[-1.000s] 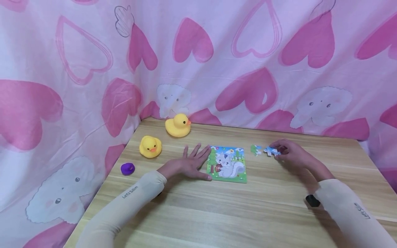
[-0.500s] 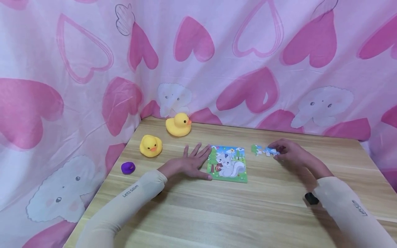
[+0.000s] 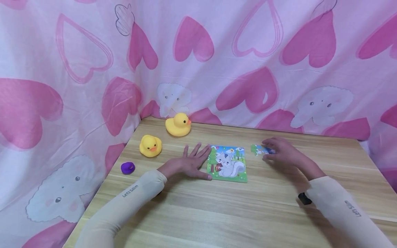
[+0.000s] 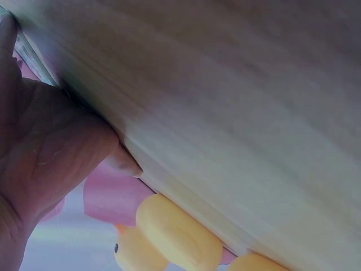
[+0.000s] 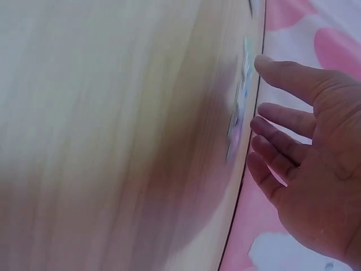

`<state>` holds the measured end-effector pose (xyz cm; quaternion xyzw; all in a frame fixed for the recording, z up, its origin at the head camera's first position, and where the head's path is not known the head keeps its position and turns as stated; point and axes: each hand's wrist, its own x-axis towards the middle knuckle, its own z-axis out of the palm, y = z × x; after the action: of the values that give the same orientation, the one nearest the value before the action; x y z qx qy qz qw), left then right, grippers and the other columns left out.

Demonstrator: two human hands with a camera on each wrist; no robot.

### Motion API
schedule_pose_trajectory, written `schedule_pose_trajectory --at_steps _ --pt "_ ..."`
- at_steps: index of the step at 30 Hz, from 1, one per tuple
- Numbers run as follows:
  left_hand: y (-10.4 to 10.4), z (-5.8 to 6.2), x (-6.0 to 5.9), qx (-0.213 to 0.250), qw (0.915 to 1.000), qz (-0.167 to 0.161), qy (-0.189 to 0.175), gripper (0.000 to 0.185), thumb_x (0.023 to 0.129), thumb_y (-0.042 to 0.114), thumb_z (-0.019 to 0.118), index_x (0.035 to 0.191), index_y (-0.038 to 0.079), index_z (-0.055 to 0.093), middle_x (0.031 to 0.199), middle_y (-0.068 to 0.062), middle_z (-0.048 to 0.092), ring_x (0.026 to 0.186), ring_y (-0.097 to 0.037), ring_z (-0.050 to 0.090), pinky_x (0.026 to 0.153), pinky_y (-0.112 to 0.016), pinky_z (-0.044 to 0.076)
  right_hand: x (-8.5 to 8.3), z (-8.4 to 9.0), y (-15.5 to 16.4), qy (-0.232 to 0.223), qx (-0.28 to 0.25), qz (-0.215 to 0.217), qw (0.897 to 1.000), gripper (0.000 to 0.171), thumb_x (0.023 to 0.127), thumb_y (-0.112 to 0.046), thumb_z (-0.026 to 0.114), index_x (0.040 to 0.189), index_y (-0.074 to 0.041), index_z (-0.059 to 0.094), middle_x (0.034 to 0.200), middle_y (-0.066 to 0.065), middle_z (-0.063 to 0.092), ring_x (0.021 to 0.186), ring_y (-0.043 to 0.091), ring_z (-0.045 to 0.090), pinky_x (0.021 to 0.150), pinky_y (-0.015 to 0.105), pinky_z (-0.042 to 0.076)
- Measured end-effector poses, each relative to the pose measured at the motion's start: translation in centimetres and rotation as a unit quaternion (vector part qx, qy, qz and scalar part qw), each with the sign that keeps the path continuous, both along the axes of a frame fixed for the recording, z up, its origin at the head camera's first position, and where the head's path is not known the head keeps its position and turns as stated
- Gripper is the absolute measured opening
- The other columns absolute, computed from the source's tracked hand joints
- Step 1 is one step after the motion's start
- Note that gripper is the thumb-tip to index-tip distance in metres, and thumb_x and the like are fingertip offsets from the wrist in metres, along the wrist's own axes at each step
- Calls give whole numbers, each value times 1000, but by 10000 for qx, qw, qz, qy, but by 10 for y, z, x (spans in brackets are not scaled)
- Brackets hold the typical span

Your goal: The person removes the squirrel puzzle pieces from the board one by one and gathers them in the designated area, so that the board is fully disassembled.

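Note:
A small square cat puzzle (image 3: pixel 227 164) lies on the wooden table (image 3: pixel 217 213). My left hand (image 3: pixel 190 162) lies flat beside it, fingers spread, with fingertips and thumb touching its left edge. To the right of the puzzle lie two loose pieces (image 3: pixel 256 150), a green one and a blue one, side by side. My right hand (image 3: pixel 277 151) rests over them with straight, relaxed fingers and covers most of the blue one. In the right wrist view the right hand (image 5: pixel 304 147) hovers with fingers extended just above the blurred pieces (image 5: pixel 240 107). The left wrist view shows the left hand (image 4: pixel 45 152) pressed on the table.
Two yellow rubber ducks (image 3: pixel 178 124) (image 3: pixel 150 146) stand at the table's back left, and a small purple object (image 3: pixel 128 167) lies near the left edge. A pink heart-print cloth (image 3: pixel 248 69) hangs behind and to the left. The ducks (image 4: pixel 175 231) also show in the left wrist view.
My right hand has slid left with the blue piece, which now sits against the green piece. The left hand and the puzzle have stayed still.

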<state>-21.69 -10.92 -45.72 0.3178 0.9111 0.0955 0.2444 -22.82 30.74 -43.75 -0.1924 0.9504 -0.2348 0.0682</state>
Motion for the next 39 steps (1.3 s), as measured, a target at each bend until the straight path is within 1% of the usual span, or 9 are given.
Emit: schedule_pose_trajectory --at_steps 3,9,12,15,20,25,31,36,39 --pt "1 -1 0 -5 10000 9 20 122 88 88 52 170 26 -14 178 8 -21 165 -31 -24 124 -73 -19 2 2 -15 5 -162 29 9999 64 93 -27 82 146 1 58 144 26 61 132 47 56 110 69 46" --pt "1 -2 0 -9 10000 5 7 122 88 88 52 170 27 -14 178 9 -22 165 -30 -26 124 -73 -20 4 -3 -43 -374 -434 56 9983 64 93 -25 83 149 -6 58 148 20 59 135 42 55 111 65 49" --pt "1 -1 0 23 10000 -24 11 121 89 87 53 170 26 -13 179 8 -21 165 -31 -25 124 -73 -20 5 -7 -53 -502 -501 112 9974 65 92 -25 84 149 -8 58 146 16 60 134 38 55 111 63 50" --pt "1 0 1 28 10000 -28 9 121 89 86 53 170 25 -13 178 8 -21 165 -31 -25 124 -73 -20 6 -9 -61 -508 -547 197 9970 62 92 -24 84 148 -9 61 142 14 62 131 36 55 111 63 49" --pt "1 -1 1 -11 10000 -35 26 120 90 85 53 170 26 -13 179 8 -21 165 -31 -25 124 -73 -19 8 -11 -71 -372 -479 313 9977 61 91 -24 85 147 -12 63 141 13 63 134 36 53 115 65 44" --pt "2 -1 2 -15 10000 -37 8 121 89 86 53 170 25 -13 179 7 -21 165 -31 -24 124 -73 -19 9 -12 -76 -376 -359 400 9978 62 90 -26 86 146 -13 63 142 10 63 134 34 53 114 64 46" --pt "1 0 0 -13 10000 -7 -12 121 89 87 52 170 27 -15 178 9 -22 165 -30 -26 124 -72 -19 8 -13 -78 -296 -228 450 9983 61 90 -27 85 145 -14 63 142 10 62 134 33 54 114 63 47" --pt "0 1 0 -8 10000 2 -47 121 89 87 53 170 27 -15 178 8 -23 164 -32 -26 124 -72 -20 8 -11 -83 -295 -100 428 9986 61 90 -28 85 144 -12 64 141 11 62 133 33 54 115 63 46" --pt "0 2 0 -23 10000 -2 -35 121 89 86 53 170 26 -15 178 7 -23 164 -32 -26 124 -72 -19 7 -9 -87 -321 -23 354 9989 60 89 -28 86 143 -13 65 138 10 62 129 31 55 113 60 48"
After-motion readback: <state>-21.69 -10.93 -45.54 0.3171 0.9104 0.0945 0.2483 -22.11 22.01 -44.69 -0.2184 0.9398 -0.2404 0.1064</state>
